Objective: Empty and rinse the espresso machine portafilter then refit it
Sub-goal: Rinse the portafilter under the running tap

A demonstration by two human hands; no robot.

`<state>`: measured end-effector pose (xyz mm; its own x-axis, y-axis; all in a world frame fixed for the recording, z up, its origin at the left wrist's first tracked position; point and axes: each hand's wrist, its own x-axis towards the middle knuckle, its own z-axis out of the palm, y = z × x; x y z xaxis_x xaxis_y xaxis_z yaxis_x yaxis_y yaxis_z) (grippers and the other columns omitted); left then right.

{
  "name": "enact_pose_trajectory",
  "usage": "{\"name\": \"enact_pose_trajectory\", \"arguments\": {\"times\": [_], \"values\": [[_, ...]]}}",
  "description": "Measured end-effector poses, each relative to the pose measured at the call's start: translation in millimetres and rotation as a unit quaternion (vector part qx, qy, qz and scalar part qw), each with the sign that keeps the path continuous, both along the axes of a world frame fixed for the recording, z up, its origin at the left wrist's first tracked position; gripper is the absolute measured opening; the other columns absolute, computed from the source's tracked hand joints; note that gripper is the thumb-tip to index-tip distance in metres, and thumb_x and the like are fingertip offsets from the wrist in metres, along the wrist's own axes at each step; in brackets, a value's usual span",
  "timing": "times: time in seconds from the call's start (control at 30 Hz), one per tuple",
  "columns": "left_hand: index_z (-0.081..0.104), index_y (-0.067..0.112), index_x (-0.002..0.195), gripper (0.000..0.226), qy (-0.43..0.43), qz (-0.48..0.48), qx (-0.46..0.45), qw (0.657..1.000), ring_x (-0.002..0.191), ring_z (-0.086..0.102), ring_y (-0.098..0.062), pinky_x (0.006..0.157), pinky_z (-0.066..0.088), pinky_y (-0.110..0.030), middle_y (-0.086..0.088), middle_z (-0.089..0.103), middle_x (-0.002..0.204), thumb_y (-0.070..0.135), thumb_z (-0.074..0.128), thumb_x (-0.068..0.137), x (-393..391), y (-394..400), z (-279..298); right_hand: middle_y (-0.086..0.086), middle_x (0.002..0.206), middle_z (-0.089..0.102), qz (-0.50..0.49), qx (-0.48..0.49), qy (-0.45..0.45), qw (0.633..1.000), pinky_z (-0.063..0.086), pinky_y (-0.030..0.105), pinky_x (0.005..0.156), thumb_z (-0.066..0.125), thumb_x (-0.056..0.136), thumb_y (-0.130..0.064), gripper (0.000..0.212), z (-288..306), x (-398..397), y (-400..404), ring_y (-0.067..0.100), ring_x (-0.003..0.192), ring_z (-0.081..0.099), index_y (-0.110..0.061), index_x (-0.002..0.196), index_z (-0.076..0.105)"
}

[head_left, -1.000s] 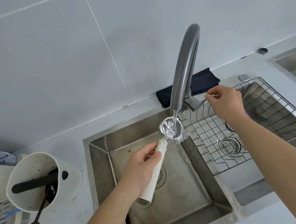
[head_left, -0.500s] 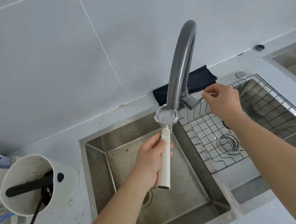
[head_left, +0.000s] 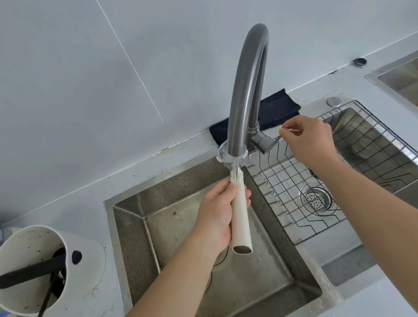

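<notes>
My left hand (head_left: 218, 216) grips the white handle of the portafilter (head_left: 240, 221) over the left sink basin (head_left: 188, 275). Its metal basket end points away from me and is mostly hidden behind the spout of the grey curved faucet (head_left: 245, 85). Water runs from the spout onto the neck of the handle. My right hand (head_left: 308, 139) pinches the thin faucet lever to the right of the faucet base.
A wire rack (head_left: 352, 170) sits in the right basin over a round drain strainer (head_left: 316, 198). A dark cloth (head_left: 275, 113) lies behind the faucet. A white knock box (head_left: 42, 266) with a black bar stands at the left on the counter.
The portafilter has been raised and pushed back, so its basket now hides behind the spout. Water falls on the handle's neck instead of into the basket. My right hand stays on the lever.
</notes>
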<state>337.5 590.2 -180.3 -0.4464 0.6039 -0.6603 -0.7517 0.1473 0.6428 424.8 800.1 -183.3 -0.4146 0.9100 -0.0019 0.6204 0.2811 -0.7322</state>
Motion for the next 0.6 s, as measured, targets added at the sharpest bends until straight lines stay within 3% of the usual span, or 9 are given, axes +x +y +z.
{"name": "enact_pose_trajectory", "arguments": {"times": [0.07, 0.17, 0.3, 0.6], "values": [[0.067, 0.008, 0.116, 0.023, -0.018, 0.005, 0.002, 1.000, 0.086, 0.067, -0.025, 0.092, 0.054, -0.042, -0.012, 0.074, 0.084, 0.010, 0.057, 0.096, -0.2, 3.2, 1.2, -0.003, 0.088, 0.069, 0.001, 0.002, 0.002, 1.000, 0.058, 0.036, 0.080, 0.065, 0.092, -0.024, 0.013, 0.0, 0.2, 0.2, 0.011, 0.079, 0.064, -0.017, 0.098, 0.073], [0.065, 0.005, 0.116, 0.023, -0.057, 0.020, 0.005, 0.998, 0.080, 0.068, -0.022, 0.074, 0.057, -0.035, -0.014, 0.071, 0.092, 0.011, 0.055, 0.097, -2.0, 6.7, 3.5, -0.003, 0.088, 0.070, 0.001, 0.000, 0.005, 1.000, 0.059, 0.040, 0.080, 0.065, 0.091, -0.024, 0.012, -0.2, 0.2, -0.1, 0.013, 0.080, 0.065, -0.017, 0.097, 0.073], [0.065, -0.003, 0.115, 0.030, -0.092, 0.015, -0.017, 0.995, 0.066, 0.064, -0.017, 0.056, 0.055, -0.026, -0.012, 0.070, 0.083, 0.019, 0.058, 0.095, -4.3, 9.4, 4.9, -0.002, 0.089, 0.070, 0.000, -0.003, 0.004, 1.000, 0.059, 0.039, 0.080, 0.065, 0.091, -0.024, 0.013, 0.2, -0.4, 0.0, 0.013, 0.077, 0.064, -0.017, 0.098, 0.073], [0.064, -0.009, 0.112, 0.034, -0.111, -0.012, -0.009, 0.994, 0.059, 0.059, -0.015, 0.048, 0.053, -0.023, -0.012, 0.069, 0.078, 0.018, 0.059, 0.093, -2.7, 0.5, 7.0, -0.003, 0.089, 0.069, -0.002, -0.001, 0.004, 1.000, 0.057, 0.033, 0.078, 0.065, 0.091, -0.025, 0.012, 0.4, -0.2, -0.2, 0.012, 0.080, 0.063, -0.018, 0.097, 0.073]]}}
